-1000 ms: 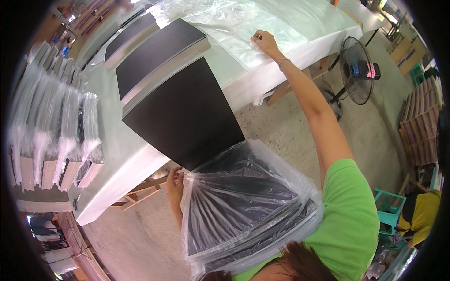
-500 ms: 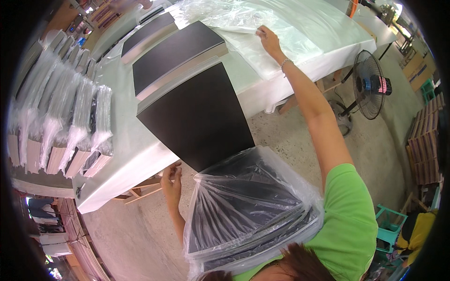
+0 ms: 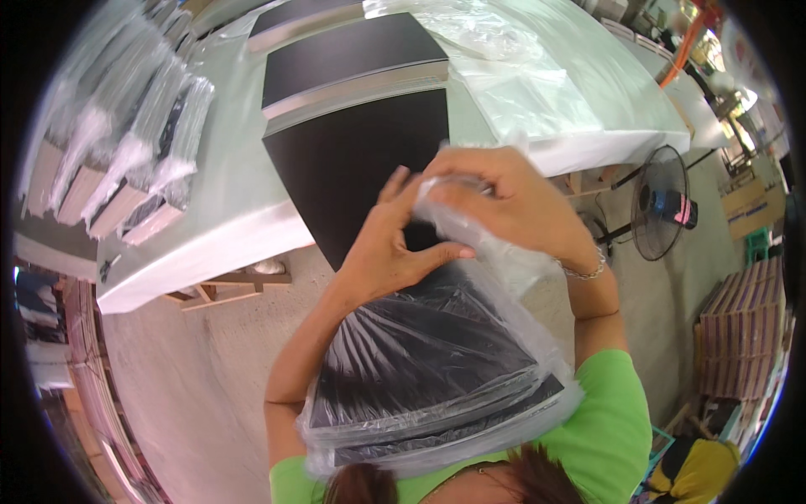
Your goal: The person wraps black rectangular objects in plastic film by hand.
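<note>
The clear plastic bag (image 3: pixel 424 361) is directly in front of the person's torso, wrinkled over black-faced material with layered edges at the near end. Beyond the bag's mouth, a bare black panel (image 3: pixel 353 155) extends to the table. The right hand (image 3: pixel 514 197) is clamped on bunched clear film above the panel. The left hand (image 3: pixel 393 248) has its thumb spread away from its fingers, beside that film; whether it touches cannot be told. On the pale-covered table (image 3: pixel 231 202), a black-topped stack (image 3: pixel 357 57) stands behind the panel, flat clear plastic (image 3: pixel 541 105) to its right and plastic-wrapped bundles (image 3: pixel 151 151) to its left. A pedestal fan (image 3: pixel 663 206) stands beyond the right forearm.
</note>
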The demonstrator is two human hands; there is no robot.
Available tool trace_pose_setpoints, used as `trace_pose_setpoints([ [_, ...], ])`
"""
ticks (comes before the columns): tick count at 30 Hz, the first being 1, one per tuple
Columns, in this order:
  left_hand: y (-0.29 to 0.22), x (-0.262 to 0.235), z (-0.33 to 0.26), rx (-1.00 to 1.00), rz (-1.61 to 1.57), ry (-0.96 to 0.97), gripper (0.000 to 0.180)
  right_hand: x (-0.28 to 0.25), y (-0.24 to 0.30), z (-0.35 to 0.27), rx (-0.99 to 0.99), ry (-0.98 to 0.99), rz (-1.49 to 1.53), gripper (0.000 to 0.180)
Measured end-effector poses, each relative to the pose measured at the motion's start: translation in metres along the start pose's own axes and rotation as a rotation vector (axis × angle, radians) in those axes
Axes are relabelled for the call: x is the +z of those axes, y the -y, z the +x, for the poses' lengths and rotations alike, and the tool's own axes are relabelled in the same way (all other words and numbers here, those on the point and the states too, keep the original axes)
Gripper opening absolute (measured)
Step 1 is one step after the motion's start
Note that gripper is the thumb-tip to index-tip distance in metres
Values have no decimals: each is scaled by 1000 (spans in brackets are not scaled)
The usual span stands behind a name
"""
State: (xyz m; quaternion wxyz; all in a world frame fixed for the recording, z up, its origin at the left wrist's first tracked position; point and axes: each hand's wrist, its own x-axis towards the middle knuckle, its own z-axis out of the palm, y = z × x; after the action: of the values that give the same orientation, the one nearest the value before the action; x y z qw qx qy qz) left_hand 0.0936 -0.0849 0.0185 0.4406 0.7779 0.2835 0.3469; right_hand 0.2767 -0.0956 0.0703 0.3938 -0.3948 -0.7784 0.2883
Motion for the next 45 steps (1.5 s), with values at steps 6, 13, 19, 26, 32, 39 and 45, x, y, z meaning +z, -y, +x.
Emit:
trace_pose_setpoints([
  [6,62,-60,-38,-396,-211,132,32,-55,-50,-1,266,-386,437,23],
  [13,71,-64,-80,-488,-939,-263,56,-35,-70,14,396,-588,511,22],
  [19,64,-39,-80,-466,-693,-386,34,-33,-85,11,420,-628,500,21],
  [26,94,-32,-85,-493,-882,-425,23,-38,-128,-9,462,-598,430,22],
  [32,78,-31,-74,-537,-746,-349,22,9,-114,-10,206,-542,-686,20],
  [39,53,-14,-45,-508,-947,-254,20,80,-36,-10,215,22,324,35],
  [45,57,-14,-49,-505,-855,-251,19,86,-27,-3,178,38,252,35],
])
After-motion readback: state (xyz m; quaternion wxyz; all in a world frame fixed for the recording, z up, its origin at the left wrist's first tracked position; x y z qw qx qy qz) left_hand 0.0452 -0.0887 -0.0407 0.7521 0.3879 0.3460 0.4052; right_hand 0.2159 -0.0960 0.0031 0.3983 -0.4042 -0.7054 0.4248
